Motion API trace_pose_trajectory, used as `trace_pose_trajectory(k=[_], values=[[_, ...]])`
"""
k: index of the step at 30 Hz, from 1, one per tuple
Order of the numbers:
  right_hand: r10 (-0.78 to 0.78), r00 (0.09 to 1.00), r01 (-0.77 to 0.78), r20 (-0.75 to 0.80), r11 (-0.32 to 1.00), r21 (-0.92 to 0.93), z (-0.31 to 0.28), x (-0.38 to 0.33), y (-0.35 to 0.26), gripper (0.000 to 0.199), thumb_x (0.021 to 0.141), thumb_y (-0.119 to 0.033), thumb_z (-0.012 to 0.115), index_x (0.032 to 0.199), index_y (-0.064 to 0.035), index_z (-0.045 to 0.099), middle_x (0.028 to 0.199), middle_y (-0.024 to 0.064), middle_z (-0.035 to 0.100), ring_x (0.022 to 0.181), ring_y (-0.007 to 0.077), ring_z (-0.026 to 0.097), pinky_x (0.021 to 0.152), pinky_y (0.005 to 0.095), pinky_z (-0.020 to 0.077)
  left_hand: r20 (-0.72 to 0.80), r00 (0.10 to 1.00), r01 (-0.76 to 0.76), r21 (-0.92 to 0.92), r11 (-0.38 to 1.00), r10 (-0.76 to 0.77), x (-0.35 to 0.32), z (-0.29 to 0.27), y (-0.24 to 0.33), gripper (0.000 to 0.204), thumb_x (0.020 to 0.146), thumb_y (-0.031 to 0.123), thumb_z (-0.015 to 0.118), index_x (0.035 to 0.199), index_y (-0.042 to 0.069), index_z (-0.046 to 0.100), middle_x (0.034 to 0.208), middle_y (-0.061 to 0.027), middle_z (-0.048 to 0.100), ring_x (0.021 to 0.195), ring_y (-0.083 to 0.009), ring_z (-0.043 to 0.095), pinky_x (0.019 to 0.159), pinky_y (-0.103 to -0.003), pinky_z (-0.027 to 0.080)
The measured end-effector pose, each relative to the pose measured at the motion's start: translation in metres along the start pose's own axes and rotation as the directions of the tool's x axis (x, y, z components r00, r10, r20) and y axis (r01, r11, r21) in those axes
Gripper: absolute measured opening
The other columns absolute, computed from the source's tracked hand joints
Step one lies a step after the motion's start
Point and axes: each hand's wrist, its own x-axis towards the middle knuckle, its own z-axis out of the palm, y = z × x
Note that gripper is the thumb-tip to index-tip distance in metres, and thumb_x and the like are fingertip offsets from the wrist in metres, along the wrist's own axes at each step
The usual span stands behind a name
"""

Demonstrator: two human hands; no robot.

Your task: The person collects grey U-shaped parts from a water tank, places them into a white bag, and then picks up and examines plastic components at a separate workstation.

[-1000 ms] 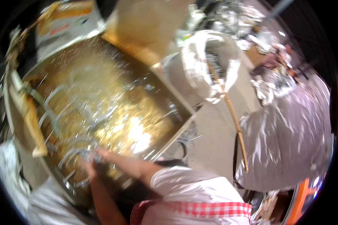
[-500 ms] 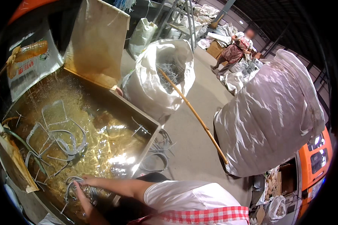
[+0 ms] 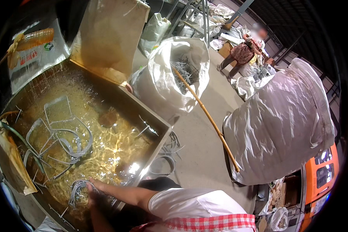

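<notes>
Over the water in a metal trough (image 3: 164, 133), at the lower left, a looped bundle of thin grey plastic strips (image 3: 78, 189) is gathered. My right hand (image 3: 96, 185) closes round the near side of these loops, its arm coming in from the right under a white sleeve. Just below it, my left hand (image 3: 91, 196) grips the same bundle, fingers partly in shadow. Other bent grey strips (image 3: 71, 141) lie tangled in the yellowish water beyond the hands.
A white sack (image 3: 156, 89) of grey strips stands past the trough, a bamboo pole (image 3: 208, 116) leaning from it. Grey strip coils (image 3: 162, 165) lie on the floor beside the trough. A large filled sack (image 3: 278, 123) stands right. Another person (image 3: 243, 52) stands farther back.
The strip bundle is drawn together more tightly in my hands, and my left hand has moved up against my right. The view has shifted slightly. The other person has changed stance.
</notes>
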Motion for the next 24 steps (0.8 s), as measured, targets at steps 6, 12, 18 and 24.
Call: trace_pose_trajectory(k=[6,12,18,24], values=[[-0.381,0.924,0.326,0.020,0.761,-0.561,-0.018,0.003,-0.014,0.052,0.090,-0.047,0.033,0.107,-0.0049,0.060,0.097,0.0184,0.063,0.095,0.0303,0.059,0.083,0.0360,0.0433,-0.146,0.982,-0.085,0.222,0.971,0.119,-0.001,0.049,0.020,0.051,0.090,0.049,0.040,0.109,0.004,0.054,0.092,-0.0078,0.057,0.082,-0.0190,0.055,0.073,-0.031,0.047],[-0.619,0.777,0.618,0.110,0.720,-0.315,0.023,-0.070,-0.098,0.036,0.089,-0.029,0.045,0.113,-0.0025,0.054,0.110,0.0154,0.056,0.105,0.0281,0.052,0.089,0.0349,0.0403,-0.215,0.922,-0.348,-0.101,0.932,0.321,-0.020,0.080,0.072,0.037,0.089,0.042,0.047,0.097,0.008,0.056,0.092,-0.0079,0.060,0.083,-0.0212,0.059,0.076,-0.033,0.048],[-0.813,0.540,0.837,0.218,0.546,-0.037,-0.017,-0.153,-0.155,0.031,0.089,-0.019,0.049,0.115,-0.0018,0.051,0.118,0.0117,0.050,0.111,0.0247,0.047,0.095,0.0342,0.0362,-0.060,0.854,-0.515,-0.244,0.822,0.517,-0.111,0.177,0.102,0.049,0.090,0.040,0.043,0.117,0.000,0.047,0.114,-0.0134,0.053,0.105,-0.0253,0.052,0.092,-0.037,0.041],[-0.843,0.404,0.912,0.356,0.402,-0.081,-0.023,-0.197,-0.167,0.018,0.086,-0.010,0.050,0.100,-0.0005,0.056,0.114,0.0138,0.053,0.106,0.0273,0.050,0.093,0.0358,0.0373,0.009,0.818,-0.565,-0.181,0.805,0.576,-0.144,0.184,0.095,0.055,0.092,0.039,0.038,0.130,-0.001,0.035,0.126,-0.0152,0.045,0.115,-0.0287,0.046,0.097,-0.041,0.036]])
